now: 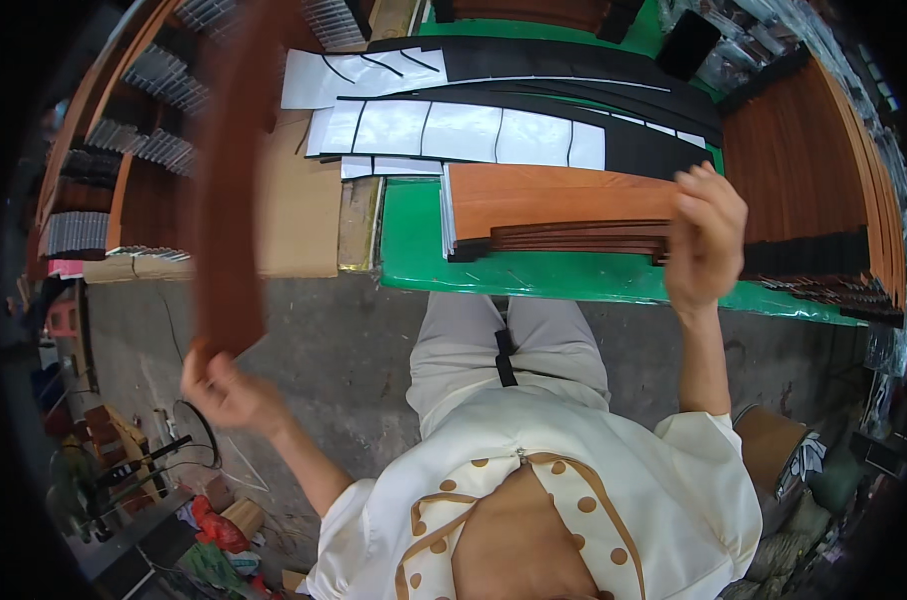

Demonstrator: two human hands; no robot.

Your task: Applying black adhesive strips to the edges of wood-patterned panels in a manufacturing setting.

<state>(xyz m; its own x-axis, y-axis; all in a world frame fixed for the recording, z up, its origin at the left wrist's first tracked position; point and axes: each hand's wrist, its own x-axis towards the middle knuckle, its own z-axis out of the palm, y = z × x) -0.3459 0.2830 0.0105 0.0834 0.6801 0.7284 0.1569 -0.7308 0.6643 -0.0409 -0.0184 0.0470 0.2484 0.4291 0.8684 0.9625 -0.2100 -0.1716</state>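
Note:
My left hand (234, 392) is closed on the near end of a long reddish-brown board (229, 200), which stands up over the left side and is smeared by motion. My right hand (712, 235) is at the right end of an orange-brown wood-grain panel (564, 195). Its fingers look bent but are blurred, and whether they touch the panel I cannot tell. Several thin dark brown strips (579, 235) are stacked along the panel's near edge. Behind it lie black strips (564, 62) and white sheets (464, 130) crossed by dark lines.
A green-covered table (414, 235) spans the front, with brown cardboard (309, 220) at its left. Stacked brown panels (789, 170) stand at the right. Wooden shelving with grey-edged bundles (159, 150) rises at the left. A black phone-like slab (690, 45) lies at the back.

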